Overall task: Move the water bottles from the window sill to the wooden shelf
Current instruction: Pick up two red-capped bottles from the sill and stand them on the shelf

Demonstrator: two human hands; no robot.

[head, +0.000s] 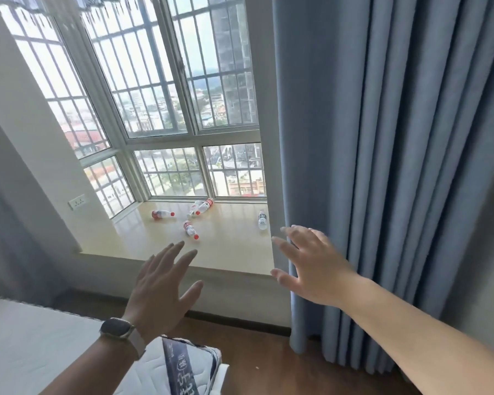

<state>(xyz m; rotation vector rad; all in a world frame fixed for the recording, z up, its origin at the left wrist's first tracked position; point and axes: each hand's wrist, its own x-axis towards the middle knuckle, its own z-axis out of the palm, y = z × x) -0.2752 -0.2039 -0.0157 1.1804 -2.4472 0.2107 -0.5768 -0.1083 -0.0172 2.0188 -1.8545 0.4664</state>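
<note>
- Since nothing's been picked up yet, left hand [161, 292] is spread flat, grip released, reaching twd window sill [234, 260].
- Water bottles [190, 230] lie scattered on sill, mostly on their sides.
- Right hand [314, 269] also empty, fingers splayed by curtain [397, 138], prob. keeping it clear.

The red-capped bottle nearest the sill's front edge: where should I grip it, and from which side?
Probably around its labelled middle, from above. The bottle lies on its side on the sill, cap toward the room, clear of the other bottles, so fingers can close across its round body. The open left hand is nearer to it than the open right hand.
</note>
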